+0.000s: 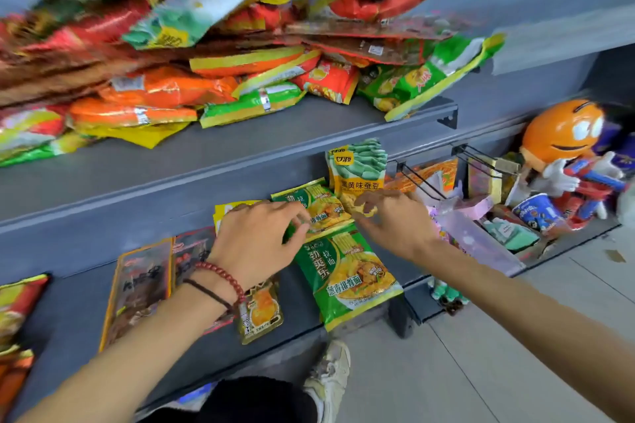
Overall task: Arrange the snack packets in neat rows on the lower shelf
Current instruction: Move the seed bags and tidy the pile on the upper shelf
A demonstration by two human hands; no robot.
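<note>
**Desk:** What's on your feed, starting left?

**Me:** I see the lower shelf (75, 285), with a red packet (20, 299) lying at its far left edge. Further along, a brown packet (141, 288) lies flat, its long side running front to back.

**Desk:** And the hands?

**Me:** My left hand (257, 237), a bead bracelet (223, 276) on the wrist, reaches over a small yellow packet (263, 312). Finger and thumb pinch the near edge of the rear green packet (319, 204). Just in front of it lies the front green packet (347, 278), flat, its near corner overhanging the shelf lip.

**Desk:** Right side?

**Me:** My right hand (391, 220) is curled round the bottom edge of the bean packet (359, 168), which stands upright against the back panel, touching the rear green packet.

**Desk:** Anything else?

**Me:** Overhead, a loose pile (206, 55) of packets covers the upper shelf (275, 141). Far right, an orange figure (563, 134) stands above a blue cup (536, 213). Below, I see a shoe (330, 378) on the tiled floor.
</note>
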